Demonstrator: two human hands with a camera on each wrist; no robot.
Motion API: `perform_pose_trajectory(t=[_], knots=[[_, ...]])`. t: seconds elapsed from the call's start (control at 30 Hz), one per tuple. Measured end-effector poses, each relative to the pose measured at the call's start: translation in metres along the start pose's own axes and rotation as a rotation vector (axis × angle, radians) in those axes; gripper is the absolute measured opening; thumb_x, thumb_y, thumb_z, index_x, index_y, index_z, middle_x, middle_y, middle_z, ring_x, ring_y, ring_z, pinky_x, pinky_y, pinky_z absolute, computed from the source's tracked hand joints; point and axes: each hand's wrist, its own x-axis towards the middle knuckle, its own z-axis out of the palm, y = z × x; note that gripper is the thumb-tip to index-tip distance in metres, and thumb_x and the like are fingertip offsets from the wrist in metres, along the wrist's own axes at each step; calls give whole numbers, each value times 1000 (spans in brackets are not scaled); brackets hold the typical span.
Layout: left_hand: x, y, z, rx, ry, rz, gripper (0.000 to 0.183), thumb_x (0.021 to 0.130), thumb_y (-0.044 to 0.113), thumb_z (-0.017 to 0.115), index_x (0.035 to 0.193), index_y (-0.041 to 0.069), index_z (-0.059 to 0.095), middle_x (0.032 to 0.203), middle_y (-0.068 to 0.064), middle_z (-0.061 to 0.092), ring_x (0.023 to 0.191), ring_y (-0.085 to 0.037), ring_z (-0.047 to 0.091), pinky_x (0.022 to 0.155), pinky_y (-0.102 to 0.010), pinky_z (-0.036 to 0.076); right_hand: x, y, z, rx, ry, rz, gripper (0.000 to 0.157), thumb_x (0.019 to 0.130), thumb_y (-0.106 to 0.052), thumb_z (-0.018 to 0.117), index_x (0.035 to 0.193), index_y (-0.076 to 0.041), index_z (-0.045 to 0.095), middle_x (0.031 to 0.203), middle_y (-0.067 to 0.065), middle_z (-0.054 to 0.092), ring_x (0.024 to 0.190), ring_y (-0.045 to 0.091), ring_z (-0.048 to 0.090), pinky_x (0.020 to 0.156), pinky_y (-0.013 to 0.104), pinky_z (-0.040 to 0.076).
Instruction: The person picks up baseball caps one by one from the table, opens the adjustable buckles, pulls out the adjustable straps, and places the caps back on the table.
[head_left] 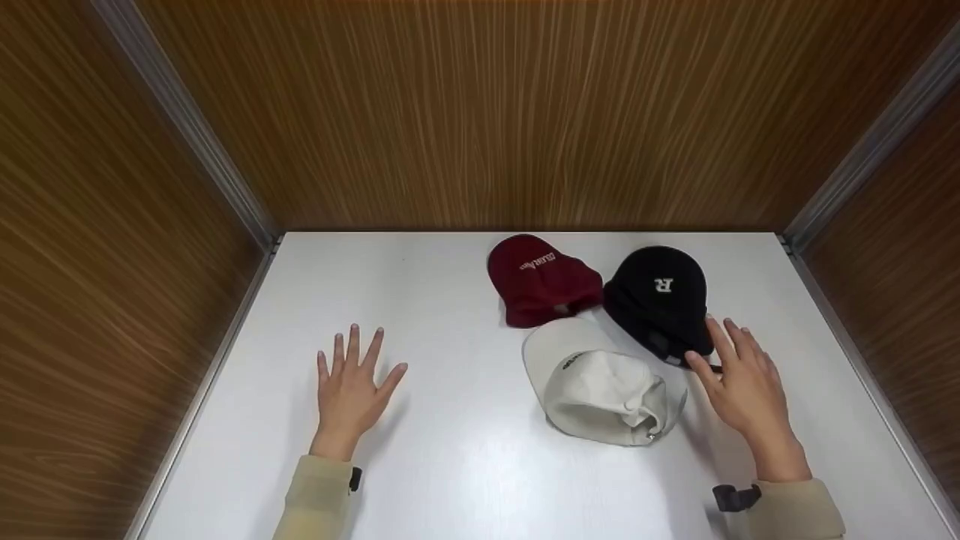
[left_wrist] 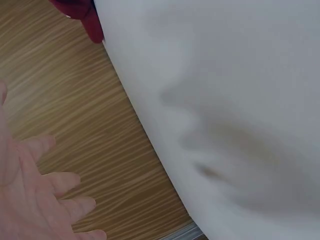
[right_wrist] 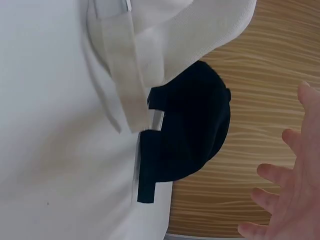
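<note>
Tan sleeves (head_left: 311, 495) come first, at seven and five o'clock, over the white desk (head_left: 450, 472). At nine, the left hand (head_left: 349, 397), fingers spread wide, with a broad stretch of desk between it and the cream cap (head_left: 596, 386). At three, the right hand (head_left: 746, 394), fingers spread too, right beside the black cap (head_left: 652, 266), the desk's side edge beyond it. That cream cap sits just off centre toward three, its dark lettering unreadable. The right wrist view shows the black cap's strap tail (right_wrist: 147, 175) far better than the head view. Black cap at two, wearing a pale R! At twelve, the red cap (head_left: 540, 289) near the far edge, lettering too small to read, wood panel (head_left: 480, 112) behind.
</note>
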Motion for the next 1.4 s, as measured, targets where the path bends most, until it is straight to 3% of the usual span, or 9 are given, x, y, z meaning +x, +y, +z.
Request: perform_pose_trajectory(t=[0.2, 0.33, 0.5, 0.67, 0.9, 1.13, 1.4], knots=[[-4, 12, -1, -27, 46, 42, 77, 93, 65, 48, 152, 16, 38, 156, -24, 26, 143, -45, 20, 111, -65, 10, -3, -11, 2, 65, -60, 15, 64, 102, -45, 48, 156, -19, 26, 147, 27, 36, 119, 51, 46, 87, 69, 36], [-8, 21, -1, -48, 55, 72, 77, 93, 65, 49, 150, 14, 41, 155, -24, 28, 142, -44, 23, 110, -64, 15, -5, -18, 7, 118, -129, 32, 63, 103, -46, 45, 155, -16, 27, 140, 25, 46, 110, 46, 56, 79, 68, 42], [-11, 32, 0, -78, 74, 118, 74, 93, 63, 51, 147, 12, 46, 152, -24, 34, 140, -43, 29, 109, -63, 22, -4, -25, 14, 182, -187, 34, 62, 102, -47, 46, 152, -13, 32, 138, 21, 50, 113, 41, 58, 83, 64, 43], [-14, 46, 1, -113, 73, 151, 72, 93, 61, 52, 144, 10, 49, 148, -23, 40, 135, -43, 37, 108, -60, 27, -4, -29, 21, 207, -204, 27, 61, 100, -47, 51, 148, -11, 39, 133, 20, 54, 106, 38, 61, 77, 55, 49], [-18, 67, 7, -175, 68, 235, 69, 95, 59, 52, 141, 8, 51, 140, -21, 50, 127, -39, 48, 104, -55, 35, -1, -35, 31, 331, -208, -3, 47, 98, -33, 61, 132, -1, 56, 115, 18, 63, 92, 32, 66, 74, 42, 52], [-15, 94, 17, -202, 101, 361, 65, 95, 55, 55, 139, 7, 53, 135, -18, 55, 121, -33, 54, 99, -50, 43, 1, -40, 37, 364, -209, -42, 35, 95, -19, 68, 120, 5, 62, 109, 16, 65, 84, 26, 67, 71, 33, 54], [-14, 128, 25, -195, 152, 497, 53, 91, 39, 68, 133, 8, 57, 127, -12, 59, 115, -27, 58, 93, -45, 47, 1, -52, 47, 384, -223, -62, 34, 95, -20, 67, 119, 4, 63, 106, 13, 66, 82, 22, 66, 69, 31, 53]])
